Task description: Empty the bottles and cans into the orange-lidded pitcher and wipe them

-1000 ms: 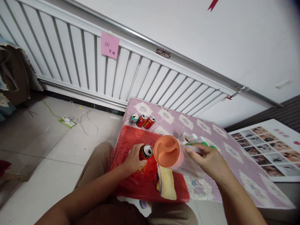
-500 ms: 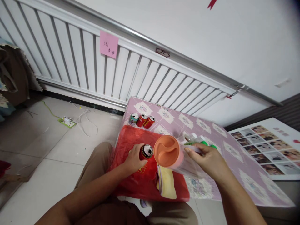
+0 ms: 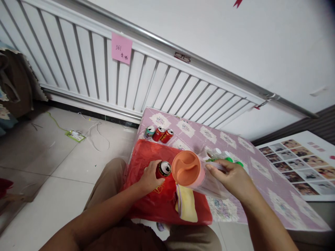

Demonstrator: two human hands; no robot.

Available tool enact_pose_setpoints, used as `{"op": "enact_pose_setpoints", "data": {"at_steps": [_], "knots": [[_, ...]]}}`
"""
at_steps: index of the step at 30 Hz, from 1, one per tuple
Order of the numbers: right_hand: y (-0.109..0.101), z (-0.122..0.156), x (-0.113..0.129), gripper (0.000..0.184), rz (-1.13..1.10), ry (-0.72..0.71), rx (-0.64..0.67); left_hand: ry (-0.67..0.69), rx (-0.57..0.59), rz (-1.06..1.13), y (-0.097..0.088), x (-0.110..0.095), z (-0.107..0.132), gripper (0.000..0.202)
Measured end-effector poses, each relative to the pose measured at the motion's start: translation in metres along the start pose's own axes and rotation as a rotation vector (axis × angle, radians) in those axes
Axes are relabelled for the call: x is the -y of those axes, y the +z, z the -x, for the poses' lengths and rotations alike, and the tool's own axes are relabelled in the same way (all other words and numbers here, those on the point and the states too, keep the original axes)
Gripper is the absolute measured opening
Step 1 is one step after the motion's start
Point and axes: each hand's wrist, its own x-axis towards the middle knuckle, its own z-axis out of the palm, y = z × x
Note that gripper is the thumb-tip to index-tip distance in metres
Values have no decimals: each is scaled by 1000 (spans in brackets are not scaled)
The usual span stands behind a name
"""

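My left hand (image 3: 151,177) is wrapped round an opened drink can (image 3: 164,168), dark with a silver top, above a red plastic sheet (image 3: 146,150). My right hand (image 3: 230,176) grips the handle of a clear plastic pitcher (image 3: 213,184). The pitcher is tilted so its orange lid (image 3: 186,168) points left, close beside the can's top. Whether lid and can touch, I cannot tell. A folded yellow cloth (image 3: 187,205) lies on the red sheet below the pitcher.
Three cans (image 3: 159,134), one teal and two red, stand at the table's far left corner. Behind my right hand are several bottles with white and green caps (image 3: 228,159). A white radiator (image 3: 157,87) runs behind the purple tablecloth (image 3: 193,127). A power strip (image 3: 75,136) lies on the floor.
Hands, can and pitcher hold nearly the same places; only the camera view has shifted very slightly.
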Motion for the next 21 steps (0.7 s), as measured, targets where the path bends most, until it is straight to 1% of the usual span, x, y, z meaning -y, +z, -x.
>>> {"op": "enact_pose_setpoints", "data": {"at_steps": [13, 21], "knots": [[1, 0, 2, 31, 0, -10, 12, -2, -13, 4, 0, 0, 1, 74], [0, -1, 2, 31, 1, -17, 25, -9, -1, 2, -2, -1, 0, 73]]}}
